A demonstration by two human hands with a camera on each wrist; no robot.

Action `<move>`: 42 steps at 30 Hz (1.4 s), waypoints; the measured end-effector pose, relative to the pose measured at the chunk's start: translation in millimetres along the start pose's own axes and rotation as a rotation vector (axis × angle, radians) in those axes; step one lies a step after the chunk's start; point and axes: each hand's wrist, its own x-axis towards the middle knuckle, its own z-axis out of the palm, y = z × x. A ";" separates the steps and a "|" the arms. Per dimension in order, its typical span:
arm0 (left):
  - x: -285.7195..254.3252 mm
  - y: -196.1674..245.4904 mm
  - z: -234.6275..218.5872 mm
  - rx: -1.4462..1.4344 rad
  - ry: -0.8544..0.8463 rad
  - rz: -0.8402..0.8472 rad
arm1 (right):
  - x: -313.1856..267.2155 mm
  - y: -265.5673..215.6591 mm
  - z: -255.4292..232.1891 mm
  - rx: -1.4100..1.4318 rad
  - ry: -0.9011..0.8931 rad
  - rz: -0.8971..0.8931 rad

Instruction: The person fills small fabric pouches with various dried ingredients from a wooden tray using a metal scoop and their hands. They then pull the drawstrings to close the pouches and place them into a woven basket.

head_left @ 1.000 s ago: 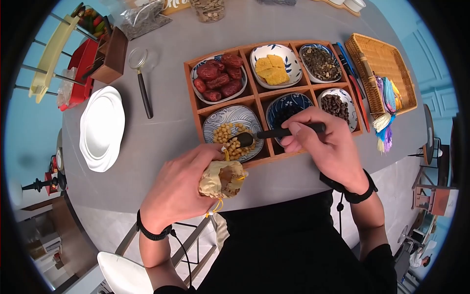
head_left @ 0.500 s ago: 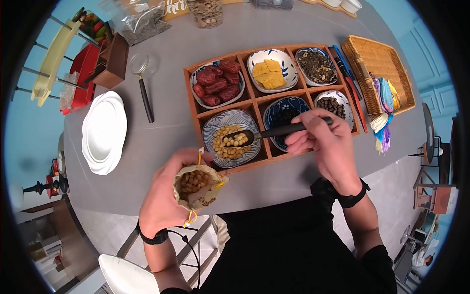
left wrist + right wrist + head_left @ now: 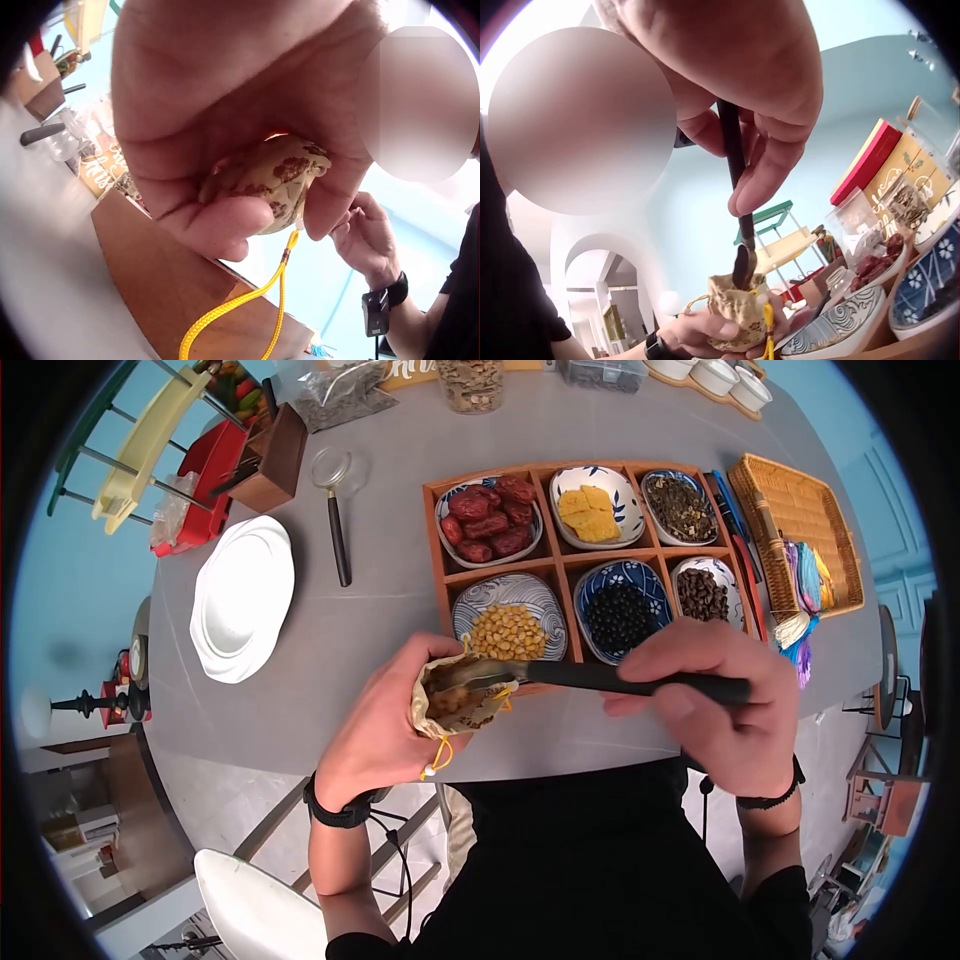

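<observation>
My left hand [image 3: 385, 722] grips a small patterned cloth bag [image 3: 432, 710] with a yellow drawstring, its mouth open upward in the head view. My right hand [image 3: 715, 705] holds the black handle of a scoop [image 3: 640, 680]. The scoop's head is tipped into the bag's mouth, partly hidden by the rim. In the right wrist view the scoop head [image 3: 743, 266] points down into the bag [image 3: 737, 319]. Behind the bag, a wave-patterned bowl [image 3: 552, 622] holds yellow beans [image 3: 508, 632]. In the left wrist view fingers curl round the bag [image 3: 281, 180].
A divided wooden tray [image 3: 436, 550] holds bowls of red dates [image 3: 490, 520], yellow pieces, dried leaves, black beans [image 3: 622, 617] and brown beans. A white dish [image 3: 243, 600] and a strainer [image 3: 338, 540] lie left; a wicker basket [image 3: 800, 510] stands right.
The scoop has left the yellow bean bowl, carrying beans, and now dips into the bag. The left hand brought the bag slightly right and up towards it; the head view has shifted.
</observation>
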 end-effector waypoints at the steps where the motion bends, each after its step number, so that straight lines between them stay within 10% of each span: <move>1: -0.8 -2.0 -0.3 -0.021 -0.014 0.001 | -1.7 4.6 -4.0 0.037 -0.029 -0.068; 9: -12.3 -24.2 -11.1 -0.573 0.230 -0.058 | -3.6 50.4 -31.6 0.033 0.011 0.172; 19: 1.1 31.5 -31.6 -0.884 0.514 0.205 | -2.2 78.3 -32.9 -0.676 -0.029 -0.279; 29: 49.0 81.3 5.4 -0.933 0.277 0.155 | -1.1 50.5 -64.4 -0.605 0.174 -0.286; 31: 53.0 96.9 19.9 -0.826 0.236 0.166 | 4.7 31.3 -70.3 -0.244 0.200 -0.165; 42: 76.4 120.2 62.7 -0.719 0.099 0.117 | 15.3 22.5 -79.7 -0.076 0.060 -0.190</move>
